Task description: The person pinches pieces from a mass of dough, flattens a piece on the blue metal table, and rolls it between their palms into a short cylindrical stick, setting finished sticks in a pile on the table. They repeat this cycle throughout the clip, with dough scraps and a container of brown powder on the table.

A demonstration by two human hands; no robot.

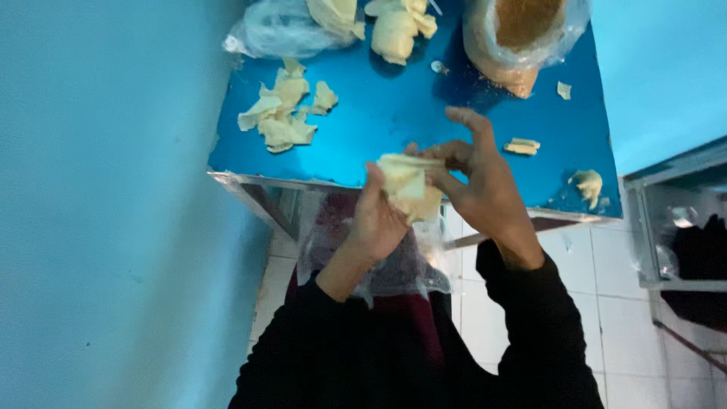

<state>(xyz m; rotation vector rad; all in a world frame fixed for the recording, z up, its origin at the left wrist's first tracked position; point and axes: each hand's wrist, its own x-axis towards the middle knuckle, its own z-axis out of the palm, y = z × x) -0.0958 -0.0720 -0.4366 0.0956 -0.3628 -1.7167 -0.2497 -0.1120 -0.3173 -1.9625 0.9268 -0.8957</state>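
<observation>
Black sleeves (pixel 530 333) fill the near edge of the view, 2 of them, running up to 2 bare hands. Beyond them stands 1 blue table (pixel 394 113), its front rim just behind the hands. On its far side sit 2 clear plastic bags: 1 of brown crumbs (pixel 522 34) and 1 holding pale pieces (pixel 288 26). 1 loose heap of pale torn scraps (pixel 282 110) lies at the table's left. Both hands meet on 1 pale dough sheet (pixel 407 185), held in the air just over the table's front edge, its long axis roughly upright in the view. The left hand (pixel 382 216) cups it from below, fingers curled shut around it. The right hand (pixel 481 178) pinches its top edge with thumb and forefinger, the other fingers spread.
</observation>
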